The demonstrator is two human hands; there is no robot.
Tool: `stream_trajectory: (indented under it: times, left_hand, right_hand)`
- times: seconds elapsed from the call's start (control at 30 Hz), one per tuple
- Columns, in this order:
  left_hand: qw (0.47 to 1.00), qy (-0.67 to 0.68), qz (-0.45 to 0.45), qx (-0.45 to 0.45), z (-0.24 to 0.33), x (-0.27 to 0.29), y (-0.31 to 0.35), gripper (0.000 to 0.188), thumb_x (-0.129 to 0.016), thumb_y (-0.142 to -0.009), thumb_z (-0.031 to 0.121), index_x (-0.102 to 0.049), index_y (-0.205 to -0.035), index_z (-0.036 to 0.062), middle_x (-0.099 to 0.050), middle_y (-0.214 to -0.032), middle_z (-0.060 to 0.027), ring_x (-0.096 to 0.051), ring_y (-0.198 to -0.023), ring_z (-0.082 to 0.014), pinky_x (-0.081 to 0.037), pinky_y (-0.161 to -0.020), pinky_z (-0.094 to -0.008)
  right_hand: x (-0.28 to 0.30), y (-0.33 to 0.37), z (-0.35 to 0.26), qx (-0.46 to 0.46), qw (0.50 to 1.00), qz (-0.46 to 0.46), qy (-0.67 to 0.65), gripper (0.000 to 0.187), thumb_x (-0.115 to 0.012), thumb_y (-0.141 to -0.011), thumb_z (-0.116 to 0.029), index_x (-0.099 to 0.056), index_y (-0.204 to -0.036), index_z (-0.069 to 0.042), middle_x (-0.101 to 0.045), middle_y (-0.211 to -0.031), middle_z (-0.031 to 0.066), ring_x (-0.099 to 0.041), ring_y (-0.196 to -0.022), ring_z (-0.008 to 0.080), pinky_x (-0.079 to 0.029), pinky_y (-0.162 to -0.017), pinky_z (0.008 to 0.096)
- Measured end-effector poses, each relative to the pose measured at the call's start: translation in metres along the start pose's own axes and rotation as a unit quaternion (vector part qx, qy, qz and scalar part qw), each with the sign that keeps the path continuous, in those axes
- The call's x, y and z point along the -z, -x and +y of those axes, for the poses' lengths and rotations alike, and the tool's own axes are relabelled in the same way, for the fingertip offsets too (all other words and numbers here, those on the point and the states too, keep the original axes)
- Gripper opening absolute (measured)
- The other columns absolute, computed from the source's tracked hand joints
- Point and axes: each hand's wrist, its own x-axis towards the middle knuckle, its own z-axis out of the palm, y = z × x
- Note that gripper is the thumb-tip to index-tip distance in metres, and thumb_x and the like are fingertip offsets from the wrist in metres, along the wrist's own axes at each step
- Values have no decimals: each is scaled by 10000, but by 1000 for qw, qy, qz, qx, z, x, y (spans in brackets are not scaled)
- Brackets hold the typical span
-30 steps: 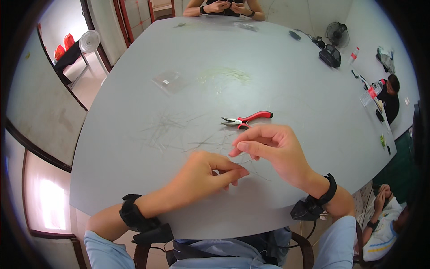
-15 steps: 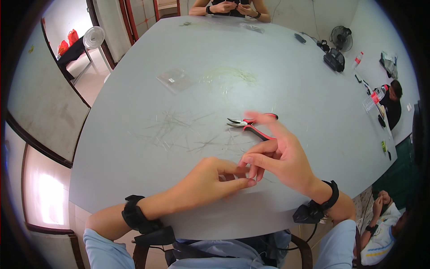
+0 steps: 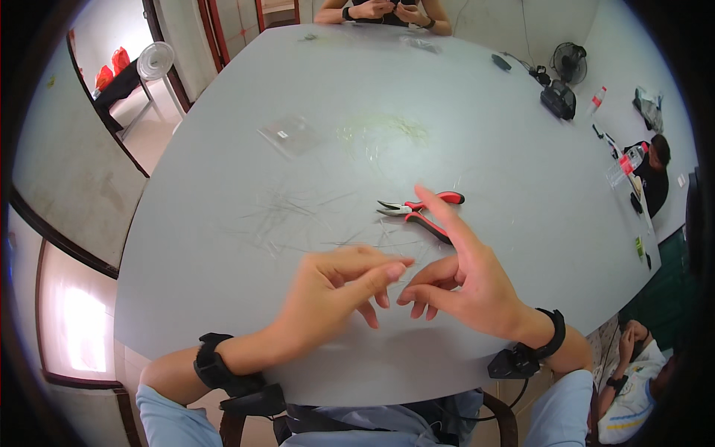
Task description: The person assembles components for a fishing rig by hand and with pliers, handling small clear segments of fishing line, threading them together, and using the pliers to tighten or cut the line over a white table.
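Over the near part of the table, my left hand (image 3: pixel 346 287) has thumb and forefinger pressed together. Beside it, apart by a small gap, my right hand (image 3: pixel 473 287) pinches thumb against middle finger while its forefinger points up and away. Anything between the fingertips of either hand is too fine to make out. Just beyond my right hand lie bent-nose pliers (image 3: pixel 411 211) with red and black handles, jaws parted and pointing left. Thin grey wire-like pieces (image 3: pixel 287 205) are scattered on the tabletop to the left of the pliers.
Farther off on the grey table (image 3: pixel 201 149) are a clear plastic bag (image 3: pixel 287 138) and a spread of pale green strands (image 3: pixel 387 130). A black case (image 3: pixel 557 100) stands at the far right edge near a fan (image 3: pixel 569 62). Another person's hands (image 3: pixel 391 10) are at the far end.
My left hand has drawn away from my right hand, shifting left and slightly away from me. The right hand stays nearly in place, its forefinger still raised. The pliers have not moved.
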Motion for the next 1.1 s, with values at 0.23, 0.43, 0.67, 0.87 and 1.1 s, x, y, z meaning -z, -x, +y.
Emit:
stream_trajectory:
  times: [0.23, 0.43, 0.67, 0.87, 1.1]
  left_hand:
    - [994, 92, 50, 8, 5, 14, -9, 307, -488, -930, 240, -608, -1004, -33, -612, -965, -131, -601, -671, -155, -501, -478, -253]
    - [996, 86, 4, 7, 9, 12, -5, 324, -465, -941, 243, -585, -1051, -37, -626, -964, -160, -621, -654, -178, -506, -484, -262]
    - [998, 60, 13, 0, 9, 10, -5, 265, -519, -917, 186, -622, -989, -47, -635, -856, -139, -631, -684, -179, -520, -531, -271]
    - [999, -27, -26, -17, 13, 9, -2, 193, -550, -898, 131, -656, -944, -23, -619, -758, -75, -605, -628, -124, -494, -549, -235]
    - [973, -203, -88, -69, 4, 6, 1, 114, -608, -845, 98, -673, -908, 29, -629, -716, -51, -591, -603, -91, -464, -538, -219]
  right_hand:
    - [2, 1, -1, -59, 998, -11, 36, 534, -566, -818, -11, -343, -1304, 4, -674, -754, 80, -616, -618, 111, -495, -553, 223]
    - [6, -1, 5, -45, 997, -13, 55, 379, -569, -815, -24, -471, -1176, 32, -680, -760, 70, -618, -602, 108, -487, -541, 210]
    - [5, 1, 3, -79, 995, 17, 53, 178, -606, -816, -63, -615, -971, 23, -673, -744, 63, -610, -577, 103, -457, -507, 200]
    - [14, -2, 10, -8, 994, 103, 21, 88, -654, -802, -105, -706, -832, -41, -657, -709, 12, -524, -537, 53, -373, -479, 173]
    - [5, 0, 7, 13, 995, 69, -65, 87, -647, -813, -92, -709, -846, -42, -651, -722, -4, -441, -556, 17, -306, -466, 182]
